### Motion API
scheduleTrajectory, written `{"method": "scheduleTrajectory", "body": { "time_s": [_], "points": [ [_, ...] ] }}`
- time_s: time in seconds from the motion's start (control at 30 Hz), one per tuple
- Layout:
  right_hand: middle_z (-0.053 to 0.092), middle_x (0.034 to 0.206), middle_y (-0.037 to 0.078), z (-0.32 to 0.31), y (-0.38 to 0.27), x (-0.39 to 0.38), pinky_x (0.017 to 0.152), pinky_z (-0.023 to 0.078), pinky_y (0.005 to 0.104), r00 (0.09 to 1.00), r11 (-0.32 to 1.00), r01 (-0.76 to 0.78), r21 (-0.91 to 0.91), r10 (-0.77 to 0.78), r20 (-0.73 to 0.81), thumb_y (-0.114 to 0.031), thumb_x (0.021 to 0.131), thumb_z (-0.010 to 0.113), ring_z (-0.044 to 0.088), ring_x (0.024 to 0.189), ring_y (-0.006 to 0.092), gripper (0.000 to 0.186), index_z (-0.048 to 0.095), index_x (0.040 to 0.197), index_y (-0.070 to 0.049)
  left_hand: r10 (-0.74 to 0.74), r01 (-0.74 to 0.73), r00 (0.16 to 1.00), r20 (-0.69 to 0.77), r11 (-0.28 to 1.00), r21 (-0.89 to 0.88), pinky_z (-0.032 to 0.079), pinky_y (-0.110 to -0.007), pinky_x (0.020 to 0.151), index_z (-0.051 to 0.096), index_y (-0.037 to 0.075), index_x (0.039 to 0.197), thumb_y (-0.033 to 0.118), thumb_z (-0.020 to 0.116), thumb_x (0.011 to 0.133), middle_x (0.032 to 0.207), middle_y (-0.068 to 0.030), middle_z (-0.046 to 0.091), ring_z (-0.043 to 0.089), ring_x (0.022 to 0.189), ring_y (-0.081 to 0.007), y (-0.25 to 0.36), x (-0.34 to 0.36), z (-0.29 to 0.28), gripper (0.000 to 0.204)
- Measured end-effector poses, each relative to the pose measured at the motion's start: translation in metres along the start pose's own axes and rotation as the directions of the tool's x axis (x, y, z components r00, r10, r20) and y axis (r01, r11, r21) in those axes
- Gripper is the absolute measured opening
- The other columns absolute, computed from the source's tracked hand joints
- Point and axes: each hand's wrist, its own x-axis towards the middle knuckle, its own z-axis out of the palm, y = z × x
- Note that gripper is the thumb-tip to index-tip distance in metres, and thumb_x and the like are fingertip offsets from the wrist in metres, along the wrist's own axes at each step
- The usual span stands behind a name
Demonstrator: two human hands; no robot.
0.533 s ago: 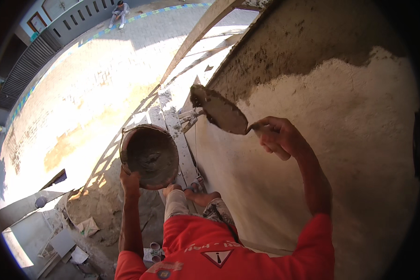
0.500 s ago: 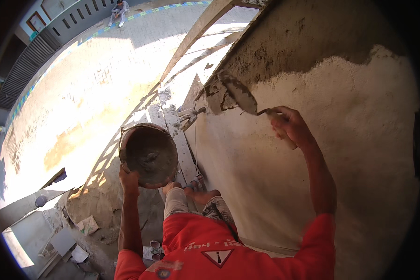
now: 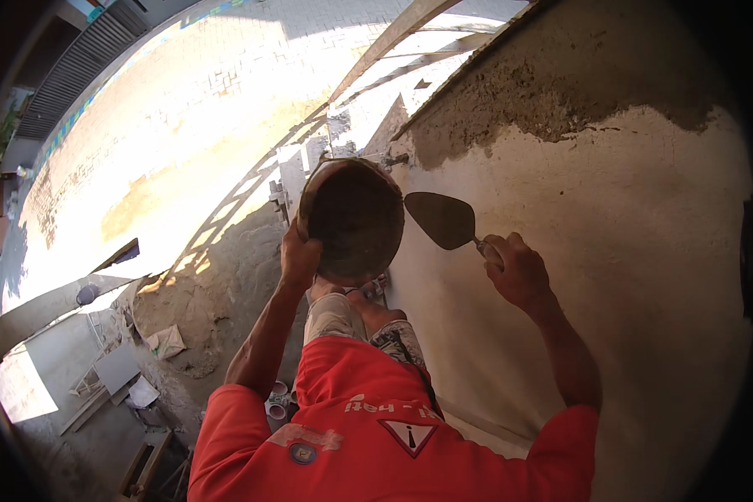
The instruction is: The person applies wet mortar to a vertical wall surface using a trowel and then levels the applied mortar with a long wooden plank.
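My left hand [image 3: 299,253] is closed on the near-left rim of a round bucket [image 3: 309,219], holding it tilted in front of me. The inside of the bucket is dark, and how much mortar lies in it is hard to make out. In my right hand [image 3: 519,269] is the handle of a pointed trowel [image 3: 443,221], its blade flat toward me and its tip close to the bucket's right rim. Wet mortar [image 3: 510,92] covers the upper part of the wall [image 3: 577,209]; its lower part is pale and dry-looking.
My feet [image 3: 364,305] stand high on a narrow support beside the wall. A curved beam [image 3: 393,43] rises ahead. Sunlit paving [image 3: 167,142] lies far below on the left. Boards [image 3: 117,368] and a pale sack [image 3: 166,342] lie at lower left.
The trowel has come away from the wall's mortar edge, back and down toward the bucket. My left hand has brought the bucket right and up. The view has shifted slightly.
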Motion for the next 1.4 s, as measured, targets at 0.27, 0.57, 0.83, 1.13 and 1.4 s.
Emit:
{"method": "scheduleTrajectory", "body": {
  "time_s": [0.27, 0.57, 0.83, 1.13, 1.4],
  "points": [
    [0.065, 0.085, 0.016, 0.092, -0.023, 0.054, 0.073, 0.054, 0.0477, 0.988, 0.981, 0.142, -0.132, -0.132, 0.08, -0.018, 0.086, 0.056, 0.067, 0.081, 0.0372, 0.022, 0.057, 0.106, -0.01, 0.186, -0.184, 0.97, 0.158, 0.983, -0.026, 0.046, -0.035, 0.09, 0.055, 0.003, 0.128, -0.001, 0.05, 0.066, 0.107, -0.014, 0.066, 0.061, 0.101, -0.0237, 0.079, -0.022, 0.04, 0.062],
    [0.067, 0.086, 0.019, 0.117, -0.032, 0.022, 0.07, 0.053, 0.048, 0.991, 0.887, 0.124, 0.446, -0.09, -0.097, -0.024, 0.08, 0.067, 0.066, 0.081, 0.0385, 0.041, 0.056, 0.115, -0.008, 0.12, -0.123, 0.976, 0.182, 0.992, 0.003, 0.047, -0.032, 0.085, 0.056, 0.001, 0.125, -0.001, 0.052, 0.066, 0.103, -0.0111, 0.065, 0.06, 0.094, -0.0202, 0.109, -0.028, 0.024, 0.059],
    [0.067, 0.085, 0.021, 0.081, -0.029, 0.042, 0.07, 0.053, 0.0472, 0.991, 0.878, 0.104, 0.467, -0.055, -0.118, -0.024, 0.079, 0.069, 0.067, 0.079, 0.0389, 0.037, 0.058, 0.11, -0.006, 0.074, -0.068, 0.989, 0.128, 0.996, -0.05, 0.047, -0.035, 0.087, 0.056, 0.002, 0.126, 0.002, 0.053, 0.067, 0.104, -0.0168, 0.066, 0.063, 0.097, -0.027, 0.08, -0.006, 0.012, 0.059],
    [0.064, 0.078, 0.016, -0.072, -0.065, 0.063, 0.066, 0.052, 0.0411, 0.968, 0.81, 0.243, 0.534, -0.239, -0.078, -0.016, 0.078, 0.074, 0.066, 0.071, 0.032, 0.043, 0.048, 0.11, -0.006, -0.021, 0.011, 0.998, -0.054, 0.984, -0.176, 0.049, -0.03, 0.074, 0.056, -0.002, 0.119, -0.005, 0.048, 0.066, 0.095, -0.0081, 0.063, 0.06, 0.084, -0.0183, 0.068, 0.003, -0.029, 0.053],
    [0.064, 0.079, 0.011, -0.091, 0.035, 0.124, 0.052, 0.048, 0.0284, 0.974, 0.534, -0.205, 0.821, 0.196, 0.116, -0.02, 0.086, 0.066, 0.058, 0.056, 0.0128, 0.047, 0.053, 0.123, 0.006, -0.063, 0.045, 0.985, -0.158, 0.992, -0.116, 0.048, -0.03, 0.078, 0.057, -0.002, 0.116, -0.005, 0.049, 0.066, 0.098, -0.0082, 0.062, 0.059, 0.087, -0.0195, 0.027, 0.007, -0.064, 0.051]
  ]
}}
